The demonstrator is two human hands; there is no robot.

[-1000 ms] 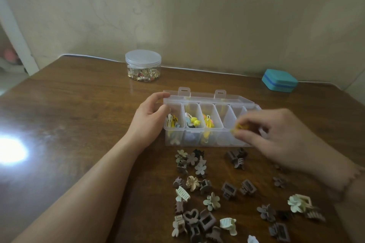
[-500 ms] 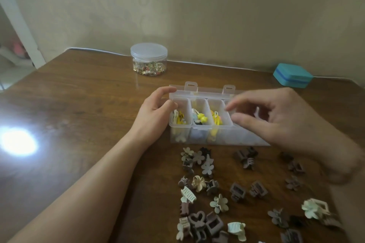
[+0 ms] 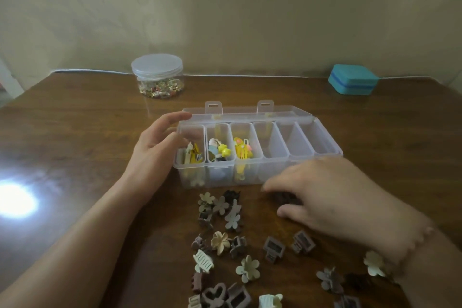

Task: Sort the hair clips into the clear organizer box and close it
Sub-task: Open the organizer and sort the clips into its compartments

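The clear organizer box [image 3: 301, 151] stands open at mid-table, its lid [image 3: 250, 113] folded back. Its three left compartments hold yellow and pastel hair clips [image 3: 242, 149]; the three right ones look empty. My left hand [image 3: 155, 155] grips the box's left end, fingers at the back corner and thumb at the wall. My right hand [image 3: 332, 197] is down on the table in front of the box, blurred, its fingers and thumb curled round a dark brown claw clip [image 3: 286, 199]. Several brown, beige and cream claw clips [image 3: 220, 242] lie scattered in front.
A clear lidded jar [image 3: 158, 76] of small metal bits stands at the back left. A teal case [image 3: 352, 79] sits at the back right by the wall. A bright light glare [image 3: 15, 201] marks the wooden table [image 3: 75, 132] on the left.
My right hand held a yellow clip over the box, then came away without it and dropped to the table onto the dark brown clips. My left hand stayed on the box.
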